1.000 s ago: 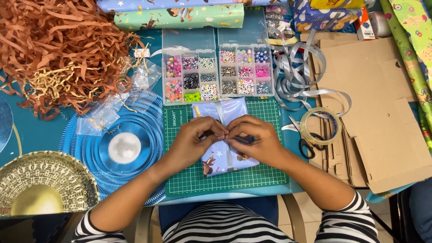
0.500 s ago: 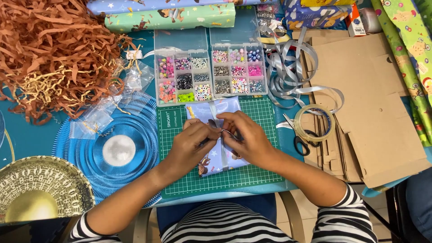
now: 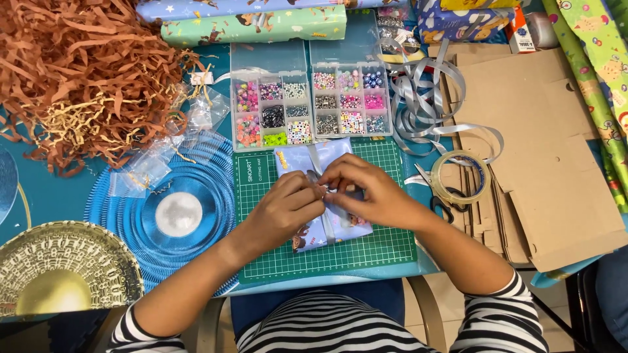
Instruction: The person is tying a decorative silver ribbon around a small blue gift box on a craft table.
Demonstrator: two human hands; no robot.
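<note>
1. Left hand (image 3: 282, 208) and right hand (image 3: 366, 193) now bunched closer over the middle of the parcel (image 3: 325, 196) than a second ago; fingertips meeting at one spot.
2. Both hands pinching a thin silver ribbon (image 3: 314, 159) where it crosses the parcel; fingers curled, pressed together, none spread. Exact grip under the fingertips hidden.
3. Parcel lying flat on the green mat (image 3: 340, 248), wrapped in pale blue patterned paper, tilted a little as before; no shift on the mat over the last second.
4. Small change only: fingers drawn tighter, wrists barely moved. Judged as fine work at the ribbon's crossing, not yet finished.
5. Just beyond the parcel, touching the mat's far edge: two clear bead boxes (image 3: 313, 104), compartments full of coloured beads.
6. To the right, near the right wrist: tape roll (image 3: 460, 176) with black scissors (image 3: 442, 202) beside it, loose grey ribbon loops (image 3: 425, 111), flat cardboard (image 3: 543, 163).
7. To the left: blue pleated disc (image 3: 170, 216), gold plate (image 3: 65, 274), heap of brown paper shred (image 3: 78, 72), all well apart from the hands.
</note>
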